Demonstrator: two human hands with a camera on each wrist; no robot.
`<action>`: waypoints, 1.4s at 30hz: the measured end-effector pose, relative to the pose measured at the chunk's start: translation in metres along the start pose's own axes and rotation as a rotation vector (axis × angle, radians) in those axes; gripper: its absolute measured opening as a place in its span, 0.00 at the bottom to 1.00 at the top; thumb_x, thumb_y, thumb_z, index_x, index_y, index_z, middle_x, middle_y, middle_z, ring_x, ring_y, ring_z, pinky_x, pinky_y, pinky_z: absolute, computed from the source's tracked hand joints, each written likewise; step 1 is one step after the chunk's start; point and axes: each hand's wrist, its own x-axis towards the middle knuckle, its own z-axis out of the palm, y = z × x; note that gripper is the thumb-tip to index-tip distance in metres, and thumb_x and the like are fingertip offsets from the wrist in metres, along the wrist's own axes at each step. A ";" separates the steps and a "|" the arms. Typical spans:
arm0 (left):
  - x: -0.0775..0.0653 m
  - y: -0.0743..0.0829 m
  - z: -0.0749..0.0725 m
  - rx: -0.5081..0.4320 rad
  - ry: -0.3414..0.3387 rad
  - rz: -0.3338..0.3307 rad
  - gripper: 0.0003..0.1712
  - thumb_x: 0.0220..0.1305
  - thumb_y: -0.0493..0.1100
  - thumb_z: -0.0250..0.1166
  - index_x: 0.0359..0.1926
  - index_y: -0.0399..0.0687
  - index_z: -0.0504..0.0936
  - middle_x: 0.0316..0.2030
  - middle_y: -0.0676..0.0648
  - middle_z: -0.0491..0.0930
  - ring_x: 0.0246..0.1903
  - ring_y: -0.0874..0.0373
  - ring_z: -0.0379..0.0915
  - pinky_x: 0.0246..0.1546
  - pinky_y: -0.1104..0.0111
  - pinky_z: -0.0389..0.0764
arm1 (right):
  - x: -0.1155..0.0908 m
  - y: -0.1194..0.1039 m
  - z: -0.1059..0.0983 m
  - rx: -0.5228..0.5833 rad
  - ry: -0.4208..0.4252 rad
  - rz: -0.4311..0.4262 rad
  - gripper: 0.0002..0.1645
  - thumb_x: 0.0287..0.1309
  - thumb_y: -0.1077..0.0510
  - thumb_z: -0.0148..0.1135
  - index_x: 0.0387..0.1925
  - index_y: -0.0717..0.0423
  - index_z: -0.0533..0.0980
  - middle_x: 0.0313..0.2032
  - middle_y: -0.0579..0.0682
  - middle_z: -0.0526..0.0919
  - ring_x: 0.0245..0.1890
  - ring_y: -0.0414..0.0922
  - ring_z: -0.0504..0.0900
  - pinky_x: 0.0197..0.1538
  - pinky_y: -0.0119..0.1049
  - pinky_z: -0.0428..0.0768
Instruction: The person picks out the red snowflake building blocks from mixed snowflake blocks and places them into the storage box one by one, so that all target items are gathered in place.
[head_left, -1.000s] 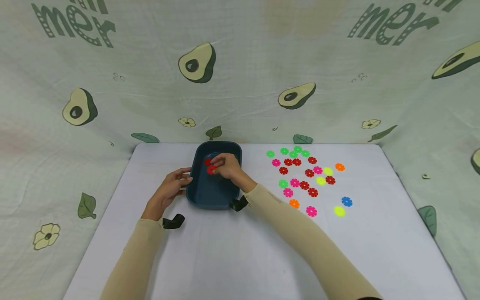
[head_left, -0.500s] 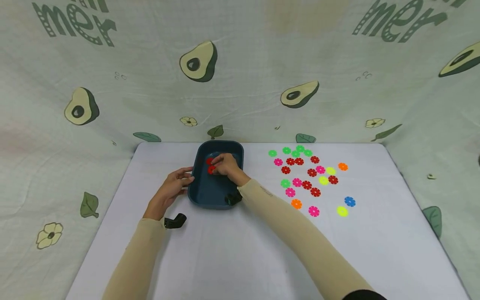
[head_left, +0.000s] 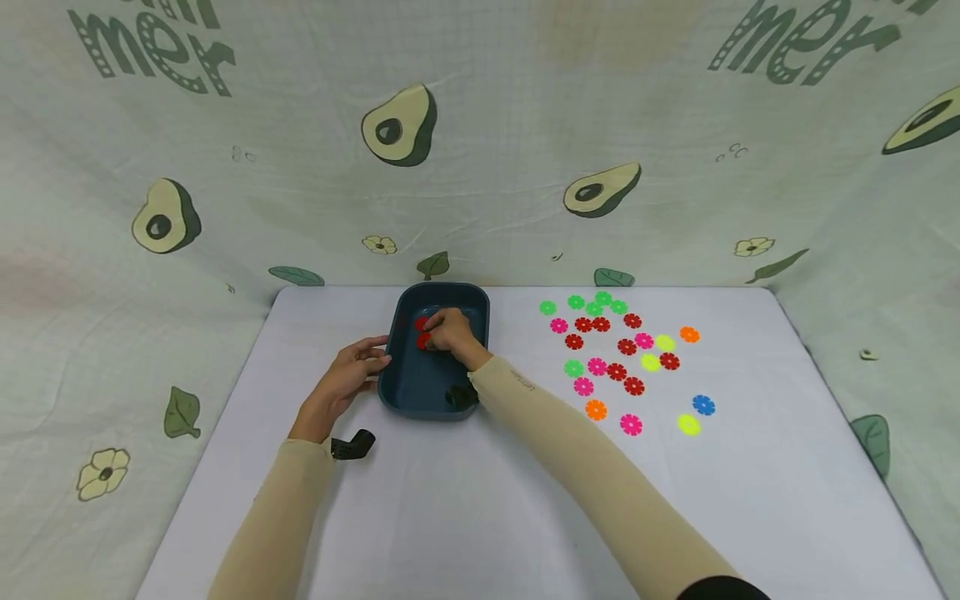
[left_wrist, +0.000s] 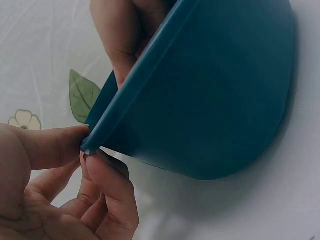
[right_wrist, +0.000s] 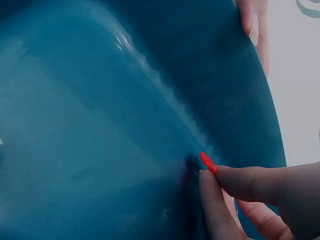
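The deep blue plastic tray [head_left: 426, 382] is the landmark, set on a white bench [head_left: 480, 517]. At the tray's left side, the left hand [head_left: 347, 375] pinches the rim, its grip narrow with thumb above and fingers beneath. The right hand [head_left: 452, 332] reaches inside the tray; its grip is also narrow, thumb and fingertip holding a small red disc [right_wrist: 207, 162] edge-on near the tray's wall. Just beyond that disc, within the tray, shows another red piece [head_left: 421, 323], too small to make out fully.

Right of the tray, notched discs lie scattered: green [head_left: 573, 368], pink [head_left: 632, 425], dark red [head_left: 633, 386], yellow [head_left: 689, 425] and orange [head_left: 596, 409], plus one blue disc [head_left: 703, 405] well apart from the tray. Behind the tray hangs an avocado-print cloth [head_left: 480, 192]. Beige sleeves [head_left: 277, 508] cover both arms.
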 end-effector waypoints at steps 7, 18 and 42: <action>-0.001 -0.002 0.000 -0.003 0.000 0.004 0.34 0.80 0.40 0.60 0.81 0.41 0.62 0.51 0.49 0.72 0.42 0.61 0.74 0.39 0.68 0.76 | -0.002 -0.003 0.004 -0.054 0.015 -0.007 0.18 0.52 0.77 0.73 0.45 0.61 0.85 0.55 0.61 0.83 0.41 0.49 0.78 0.41 0.35 0.78; 0.001 0.000 0.000 0.007 -0.003 0.008 0.33 0.80 0.40 0.59 0.80 0.42 0.63 0.52 0.48 0.73 0.43 0.61 0.75 0.40 0.68 0.77 | -0.006 -0.007 0.005 -0.116 0.008 -0.032 0.17 0.53 0.74 0.75 0.45 0.59 0.85 0.52 0.57 0.85 0.43 0.49 0.80 0.45 0.36 0.81; 0.002 -0.003 -0.002 0.018 -0.017 -0.015 0.34 0.81 0.42 0.58 0.82 0.42 0.60 0.54 0.48 0.72 0.44 0.61 0.73 0.42 0.68 0.78 | -0.063 -0.020 -0.060 -0.100 -0.149 -0.299 0.20 0.62 0.71 0.70 0.56 0.63 0.82 0.50 0.58 0.87 0.49 0.53 0.86 0.46 0.37 0.82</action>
